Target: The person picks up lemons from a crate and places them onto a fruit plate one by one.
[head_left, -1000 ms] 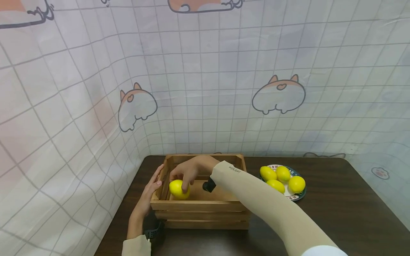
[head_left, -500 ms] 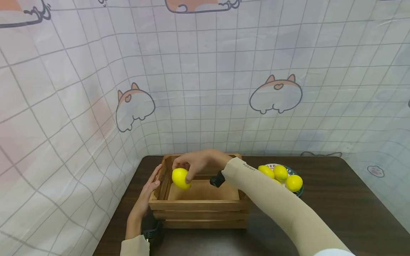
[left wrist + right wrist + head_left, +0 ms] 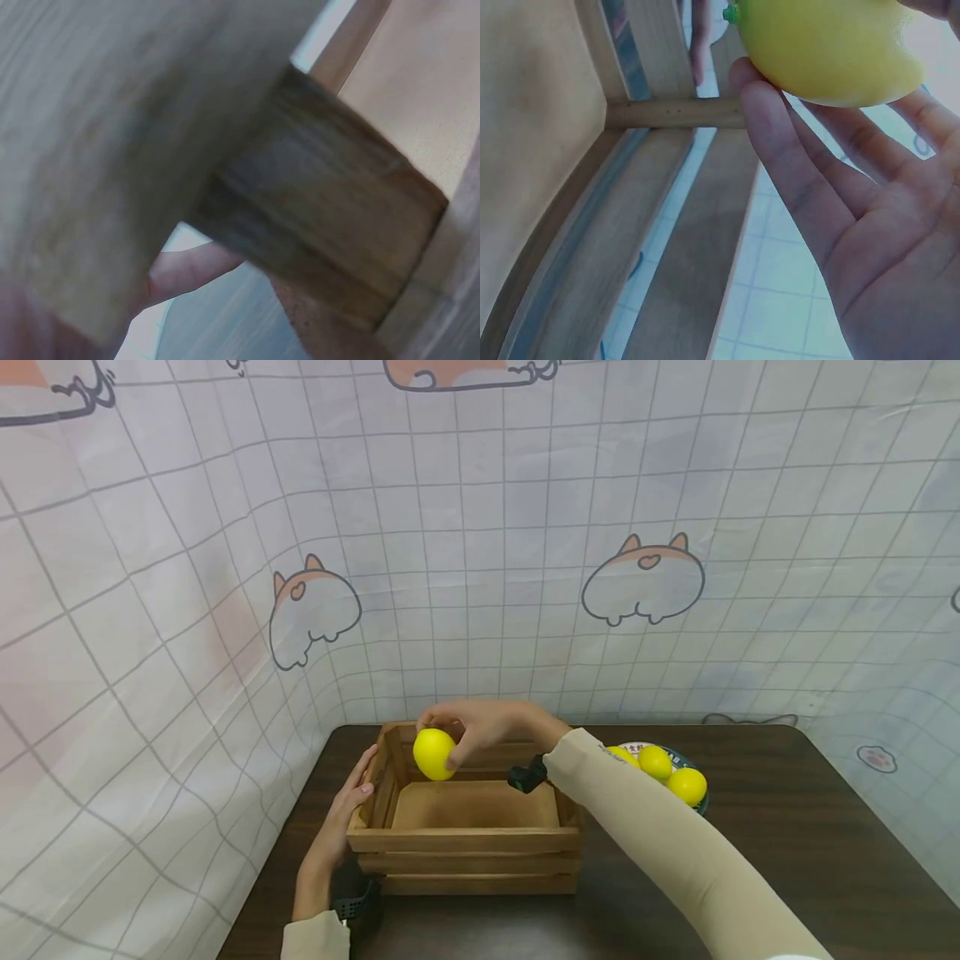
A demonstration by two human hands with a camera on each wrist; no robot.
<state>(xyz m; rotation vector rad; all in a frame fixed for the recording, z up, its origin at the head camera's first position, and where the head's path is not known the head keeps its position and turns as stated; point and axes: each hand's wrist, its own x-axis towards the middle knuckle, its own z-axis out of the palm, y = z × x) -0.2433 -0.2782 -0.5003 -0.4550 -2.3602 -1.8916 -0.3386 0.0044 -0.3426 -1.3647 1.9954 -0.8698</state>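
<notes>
My right hand (image 3: 480,731) holds a yellow lemon (image 3: 434,754) above the back left part of a slatted wooden crate (image 3: 465,841). Fingertips and thumb pinch the fruit in the right wrist view, where the lemon (image 3: 829,49) shows a small green stem end. Against the crate's left side rests my left hand (image 3: 341,818), its fingers straight along the outer slats and its thumb at the top rim. Up close, the left wrist view has a blurred slat (image 3: 135,135) covering much of that hand; one finger (image 3: 191,268) shows past it.
Right of the crate, a patterned plate (image 3: 701,806) bears several lemons (image 3: 686,787), partly hidden by my right sleeve (image 3: 645,827). Both stand on a dark wooden table (image 3: 810,843). A grid-patterned cloth (image 3: 480,568) hangs behind and to the left.
My right hand has lifted the lemon from low in the crate, up and slightly to the right, to about the height of the back rim. The left hand stays at the crate's side.
</notes>
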